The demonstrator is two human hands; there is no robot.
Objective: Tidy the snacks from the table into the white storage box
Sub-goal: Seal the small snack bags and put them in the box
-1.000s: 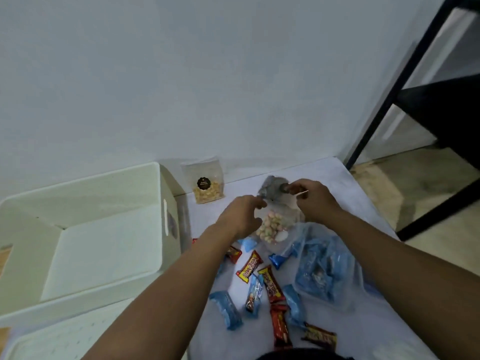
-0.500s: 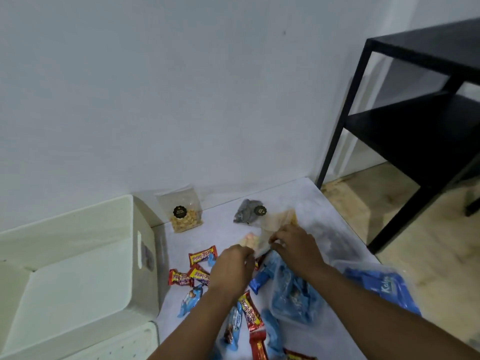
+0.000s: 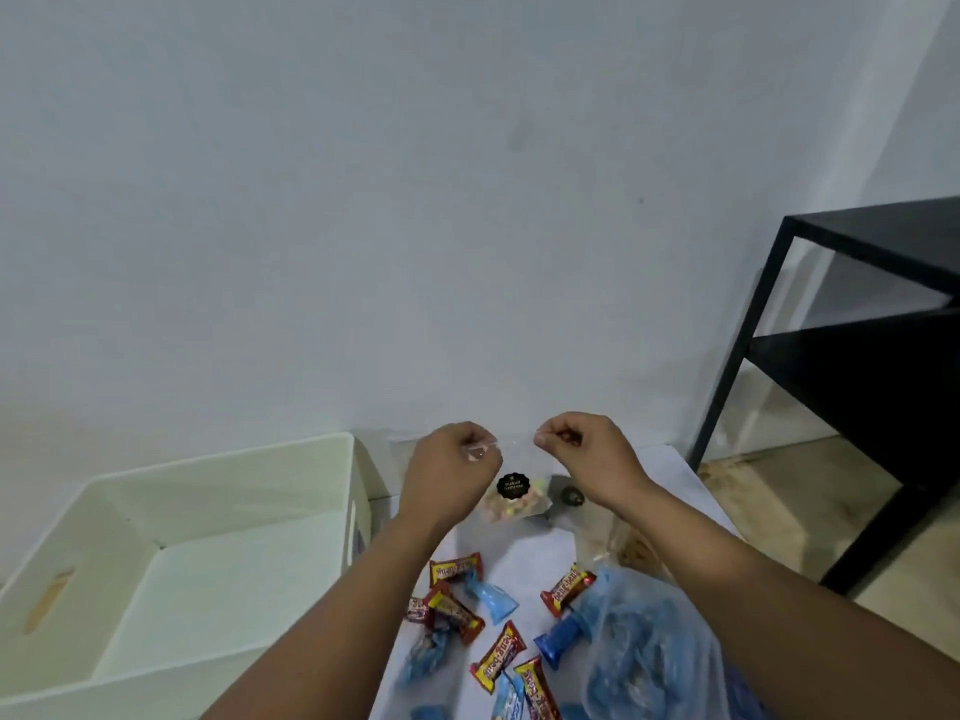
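I am holding a clear snack bag (image 3: pixel 511 498) up above the surface (image 3: pixel 524 558), my left hand (image 3: pixel 452 472) and my right hand (image 3: pixel 584 454) each pinching a top corner with curled fingers, so its black round label is facing me. The white storage box (image 3: pixel 171 563) is standing open to my left, just beside the surface. Red wrapped bars (image 3: pixel 454 568), blue wrapped sweets (image 3: pixel 491 600) and a blue plastic bag (image 3: pixel 644 657) are lying scattered below my hands.
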